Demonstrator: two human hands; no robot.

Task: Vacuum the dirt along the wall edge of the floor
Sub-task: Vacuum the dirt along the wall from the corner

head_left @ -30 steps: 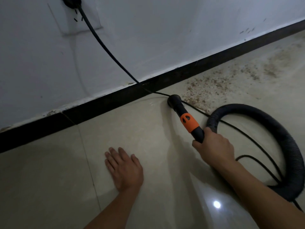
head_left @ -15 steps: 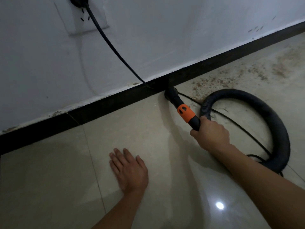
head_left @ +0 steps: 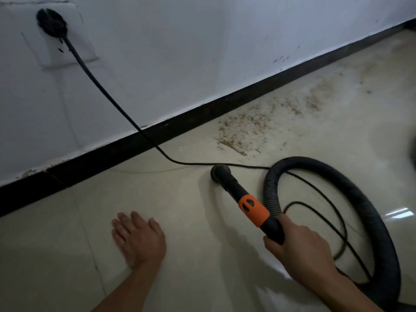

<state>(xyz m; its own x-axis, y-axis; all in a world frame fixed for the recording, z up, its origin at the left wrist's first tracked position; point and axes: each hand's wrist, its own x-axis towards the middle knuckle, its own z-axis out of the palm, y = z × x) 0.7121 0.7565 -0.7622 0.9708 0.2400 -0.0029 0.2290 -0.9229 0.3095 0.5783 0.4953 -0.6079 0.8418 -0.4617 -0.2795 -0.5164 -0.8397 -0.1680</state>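
Clamping wand [head_left: 254,210], right grip [head_left: 301,251]; left grip [head_left: 139,237] flat on floor [head_left: 202,273]; hose [head_left: 362,199] cut off.

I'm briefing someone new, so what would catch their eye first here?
The orange collar on the wand, held by the right hand, stands out at centre right. Brown dirt lies by the baseboard beyond the nozzle. The left hand rests flat on the floor.

No legible txt, brand, label or nos. in view. Dark marks on the orange collar [head_left: 254,210] of the vacuum wand [head_left: 234,188] are just shapes, not letters.
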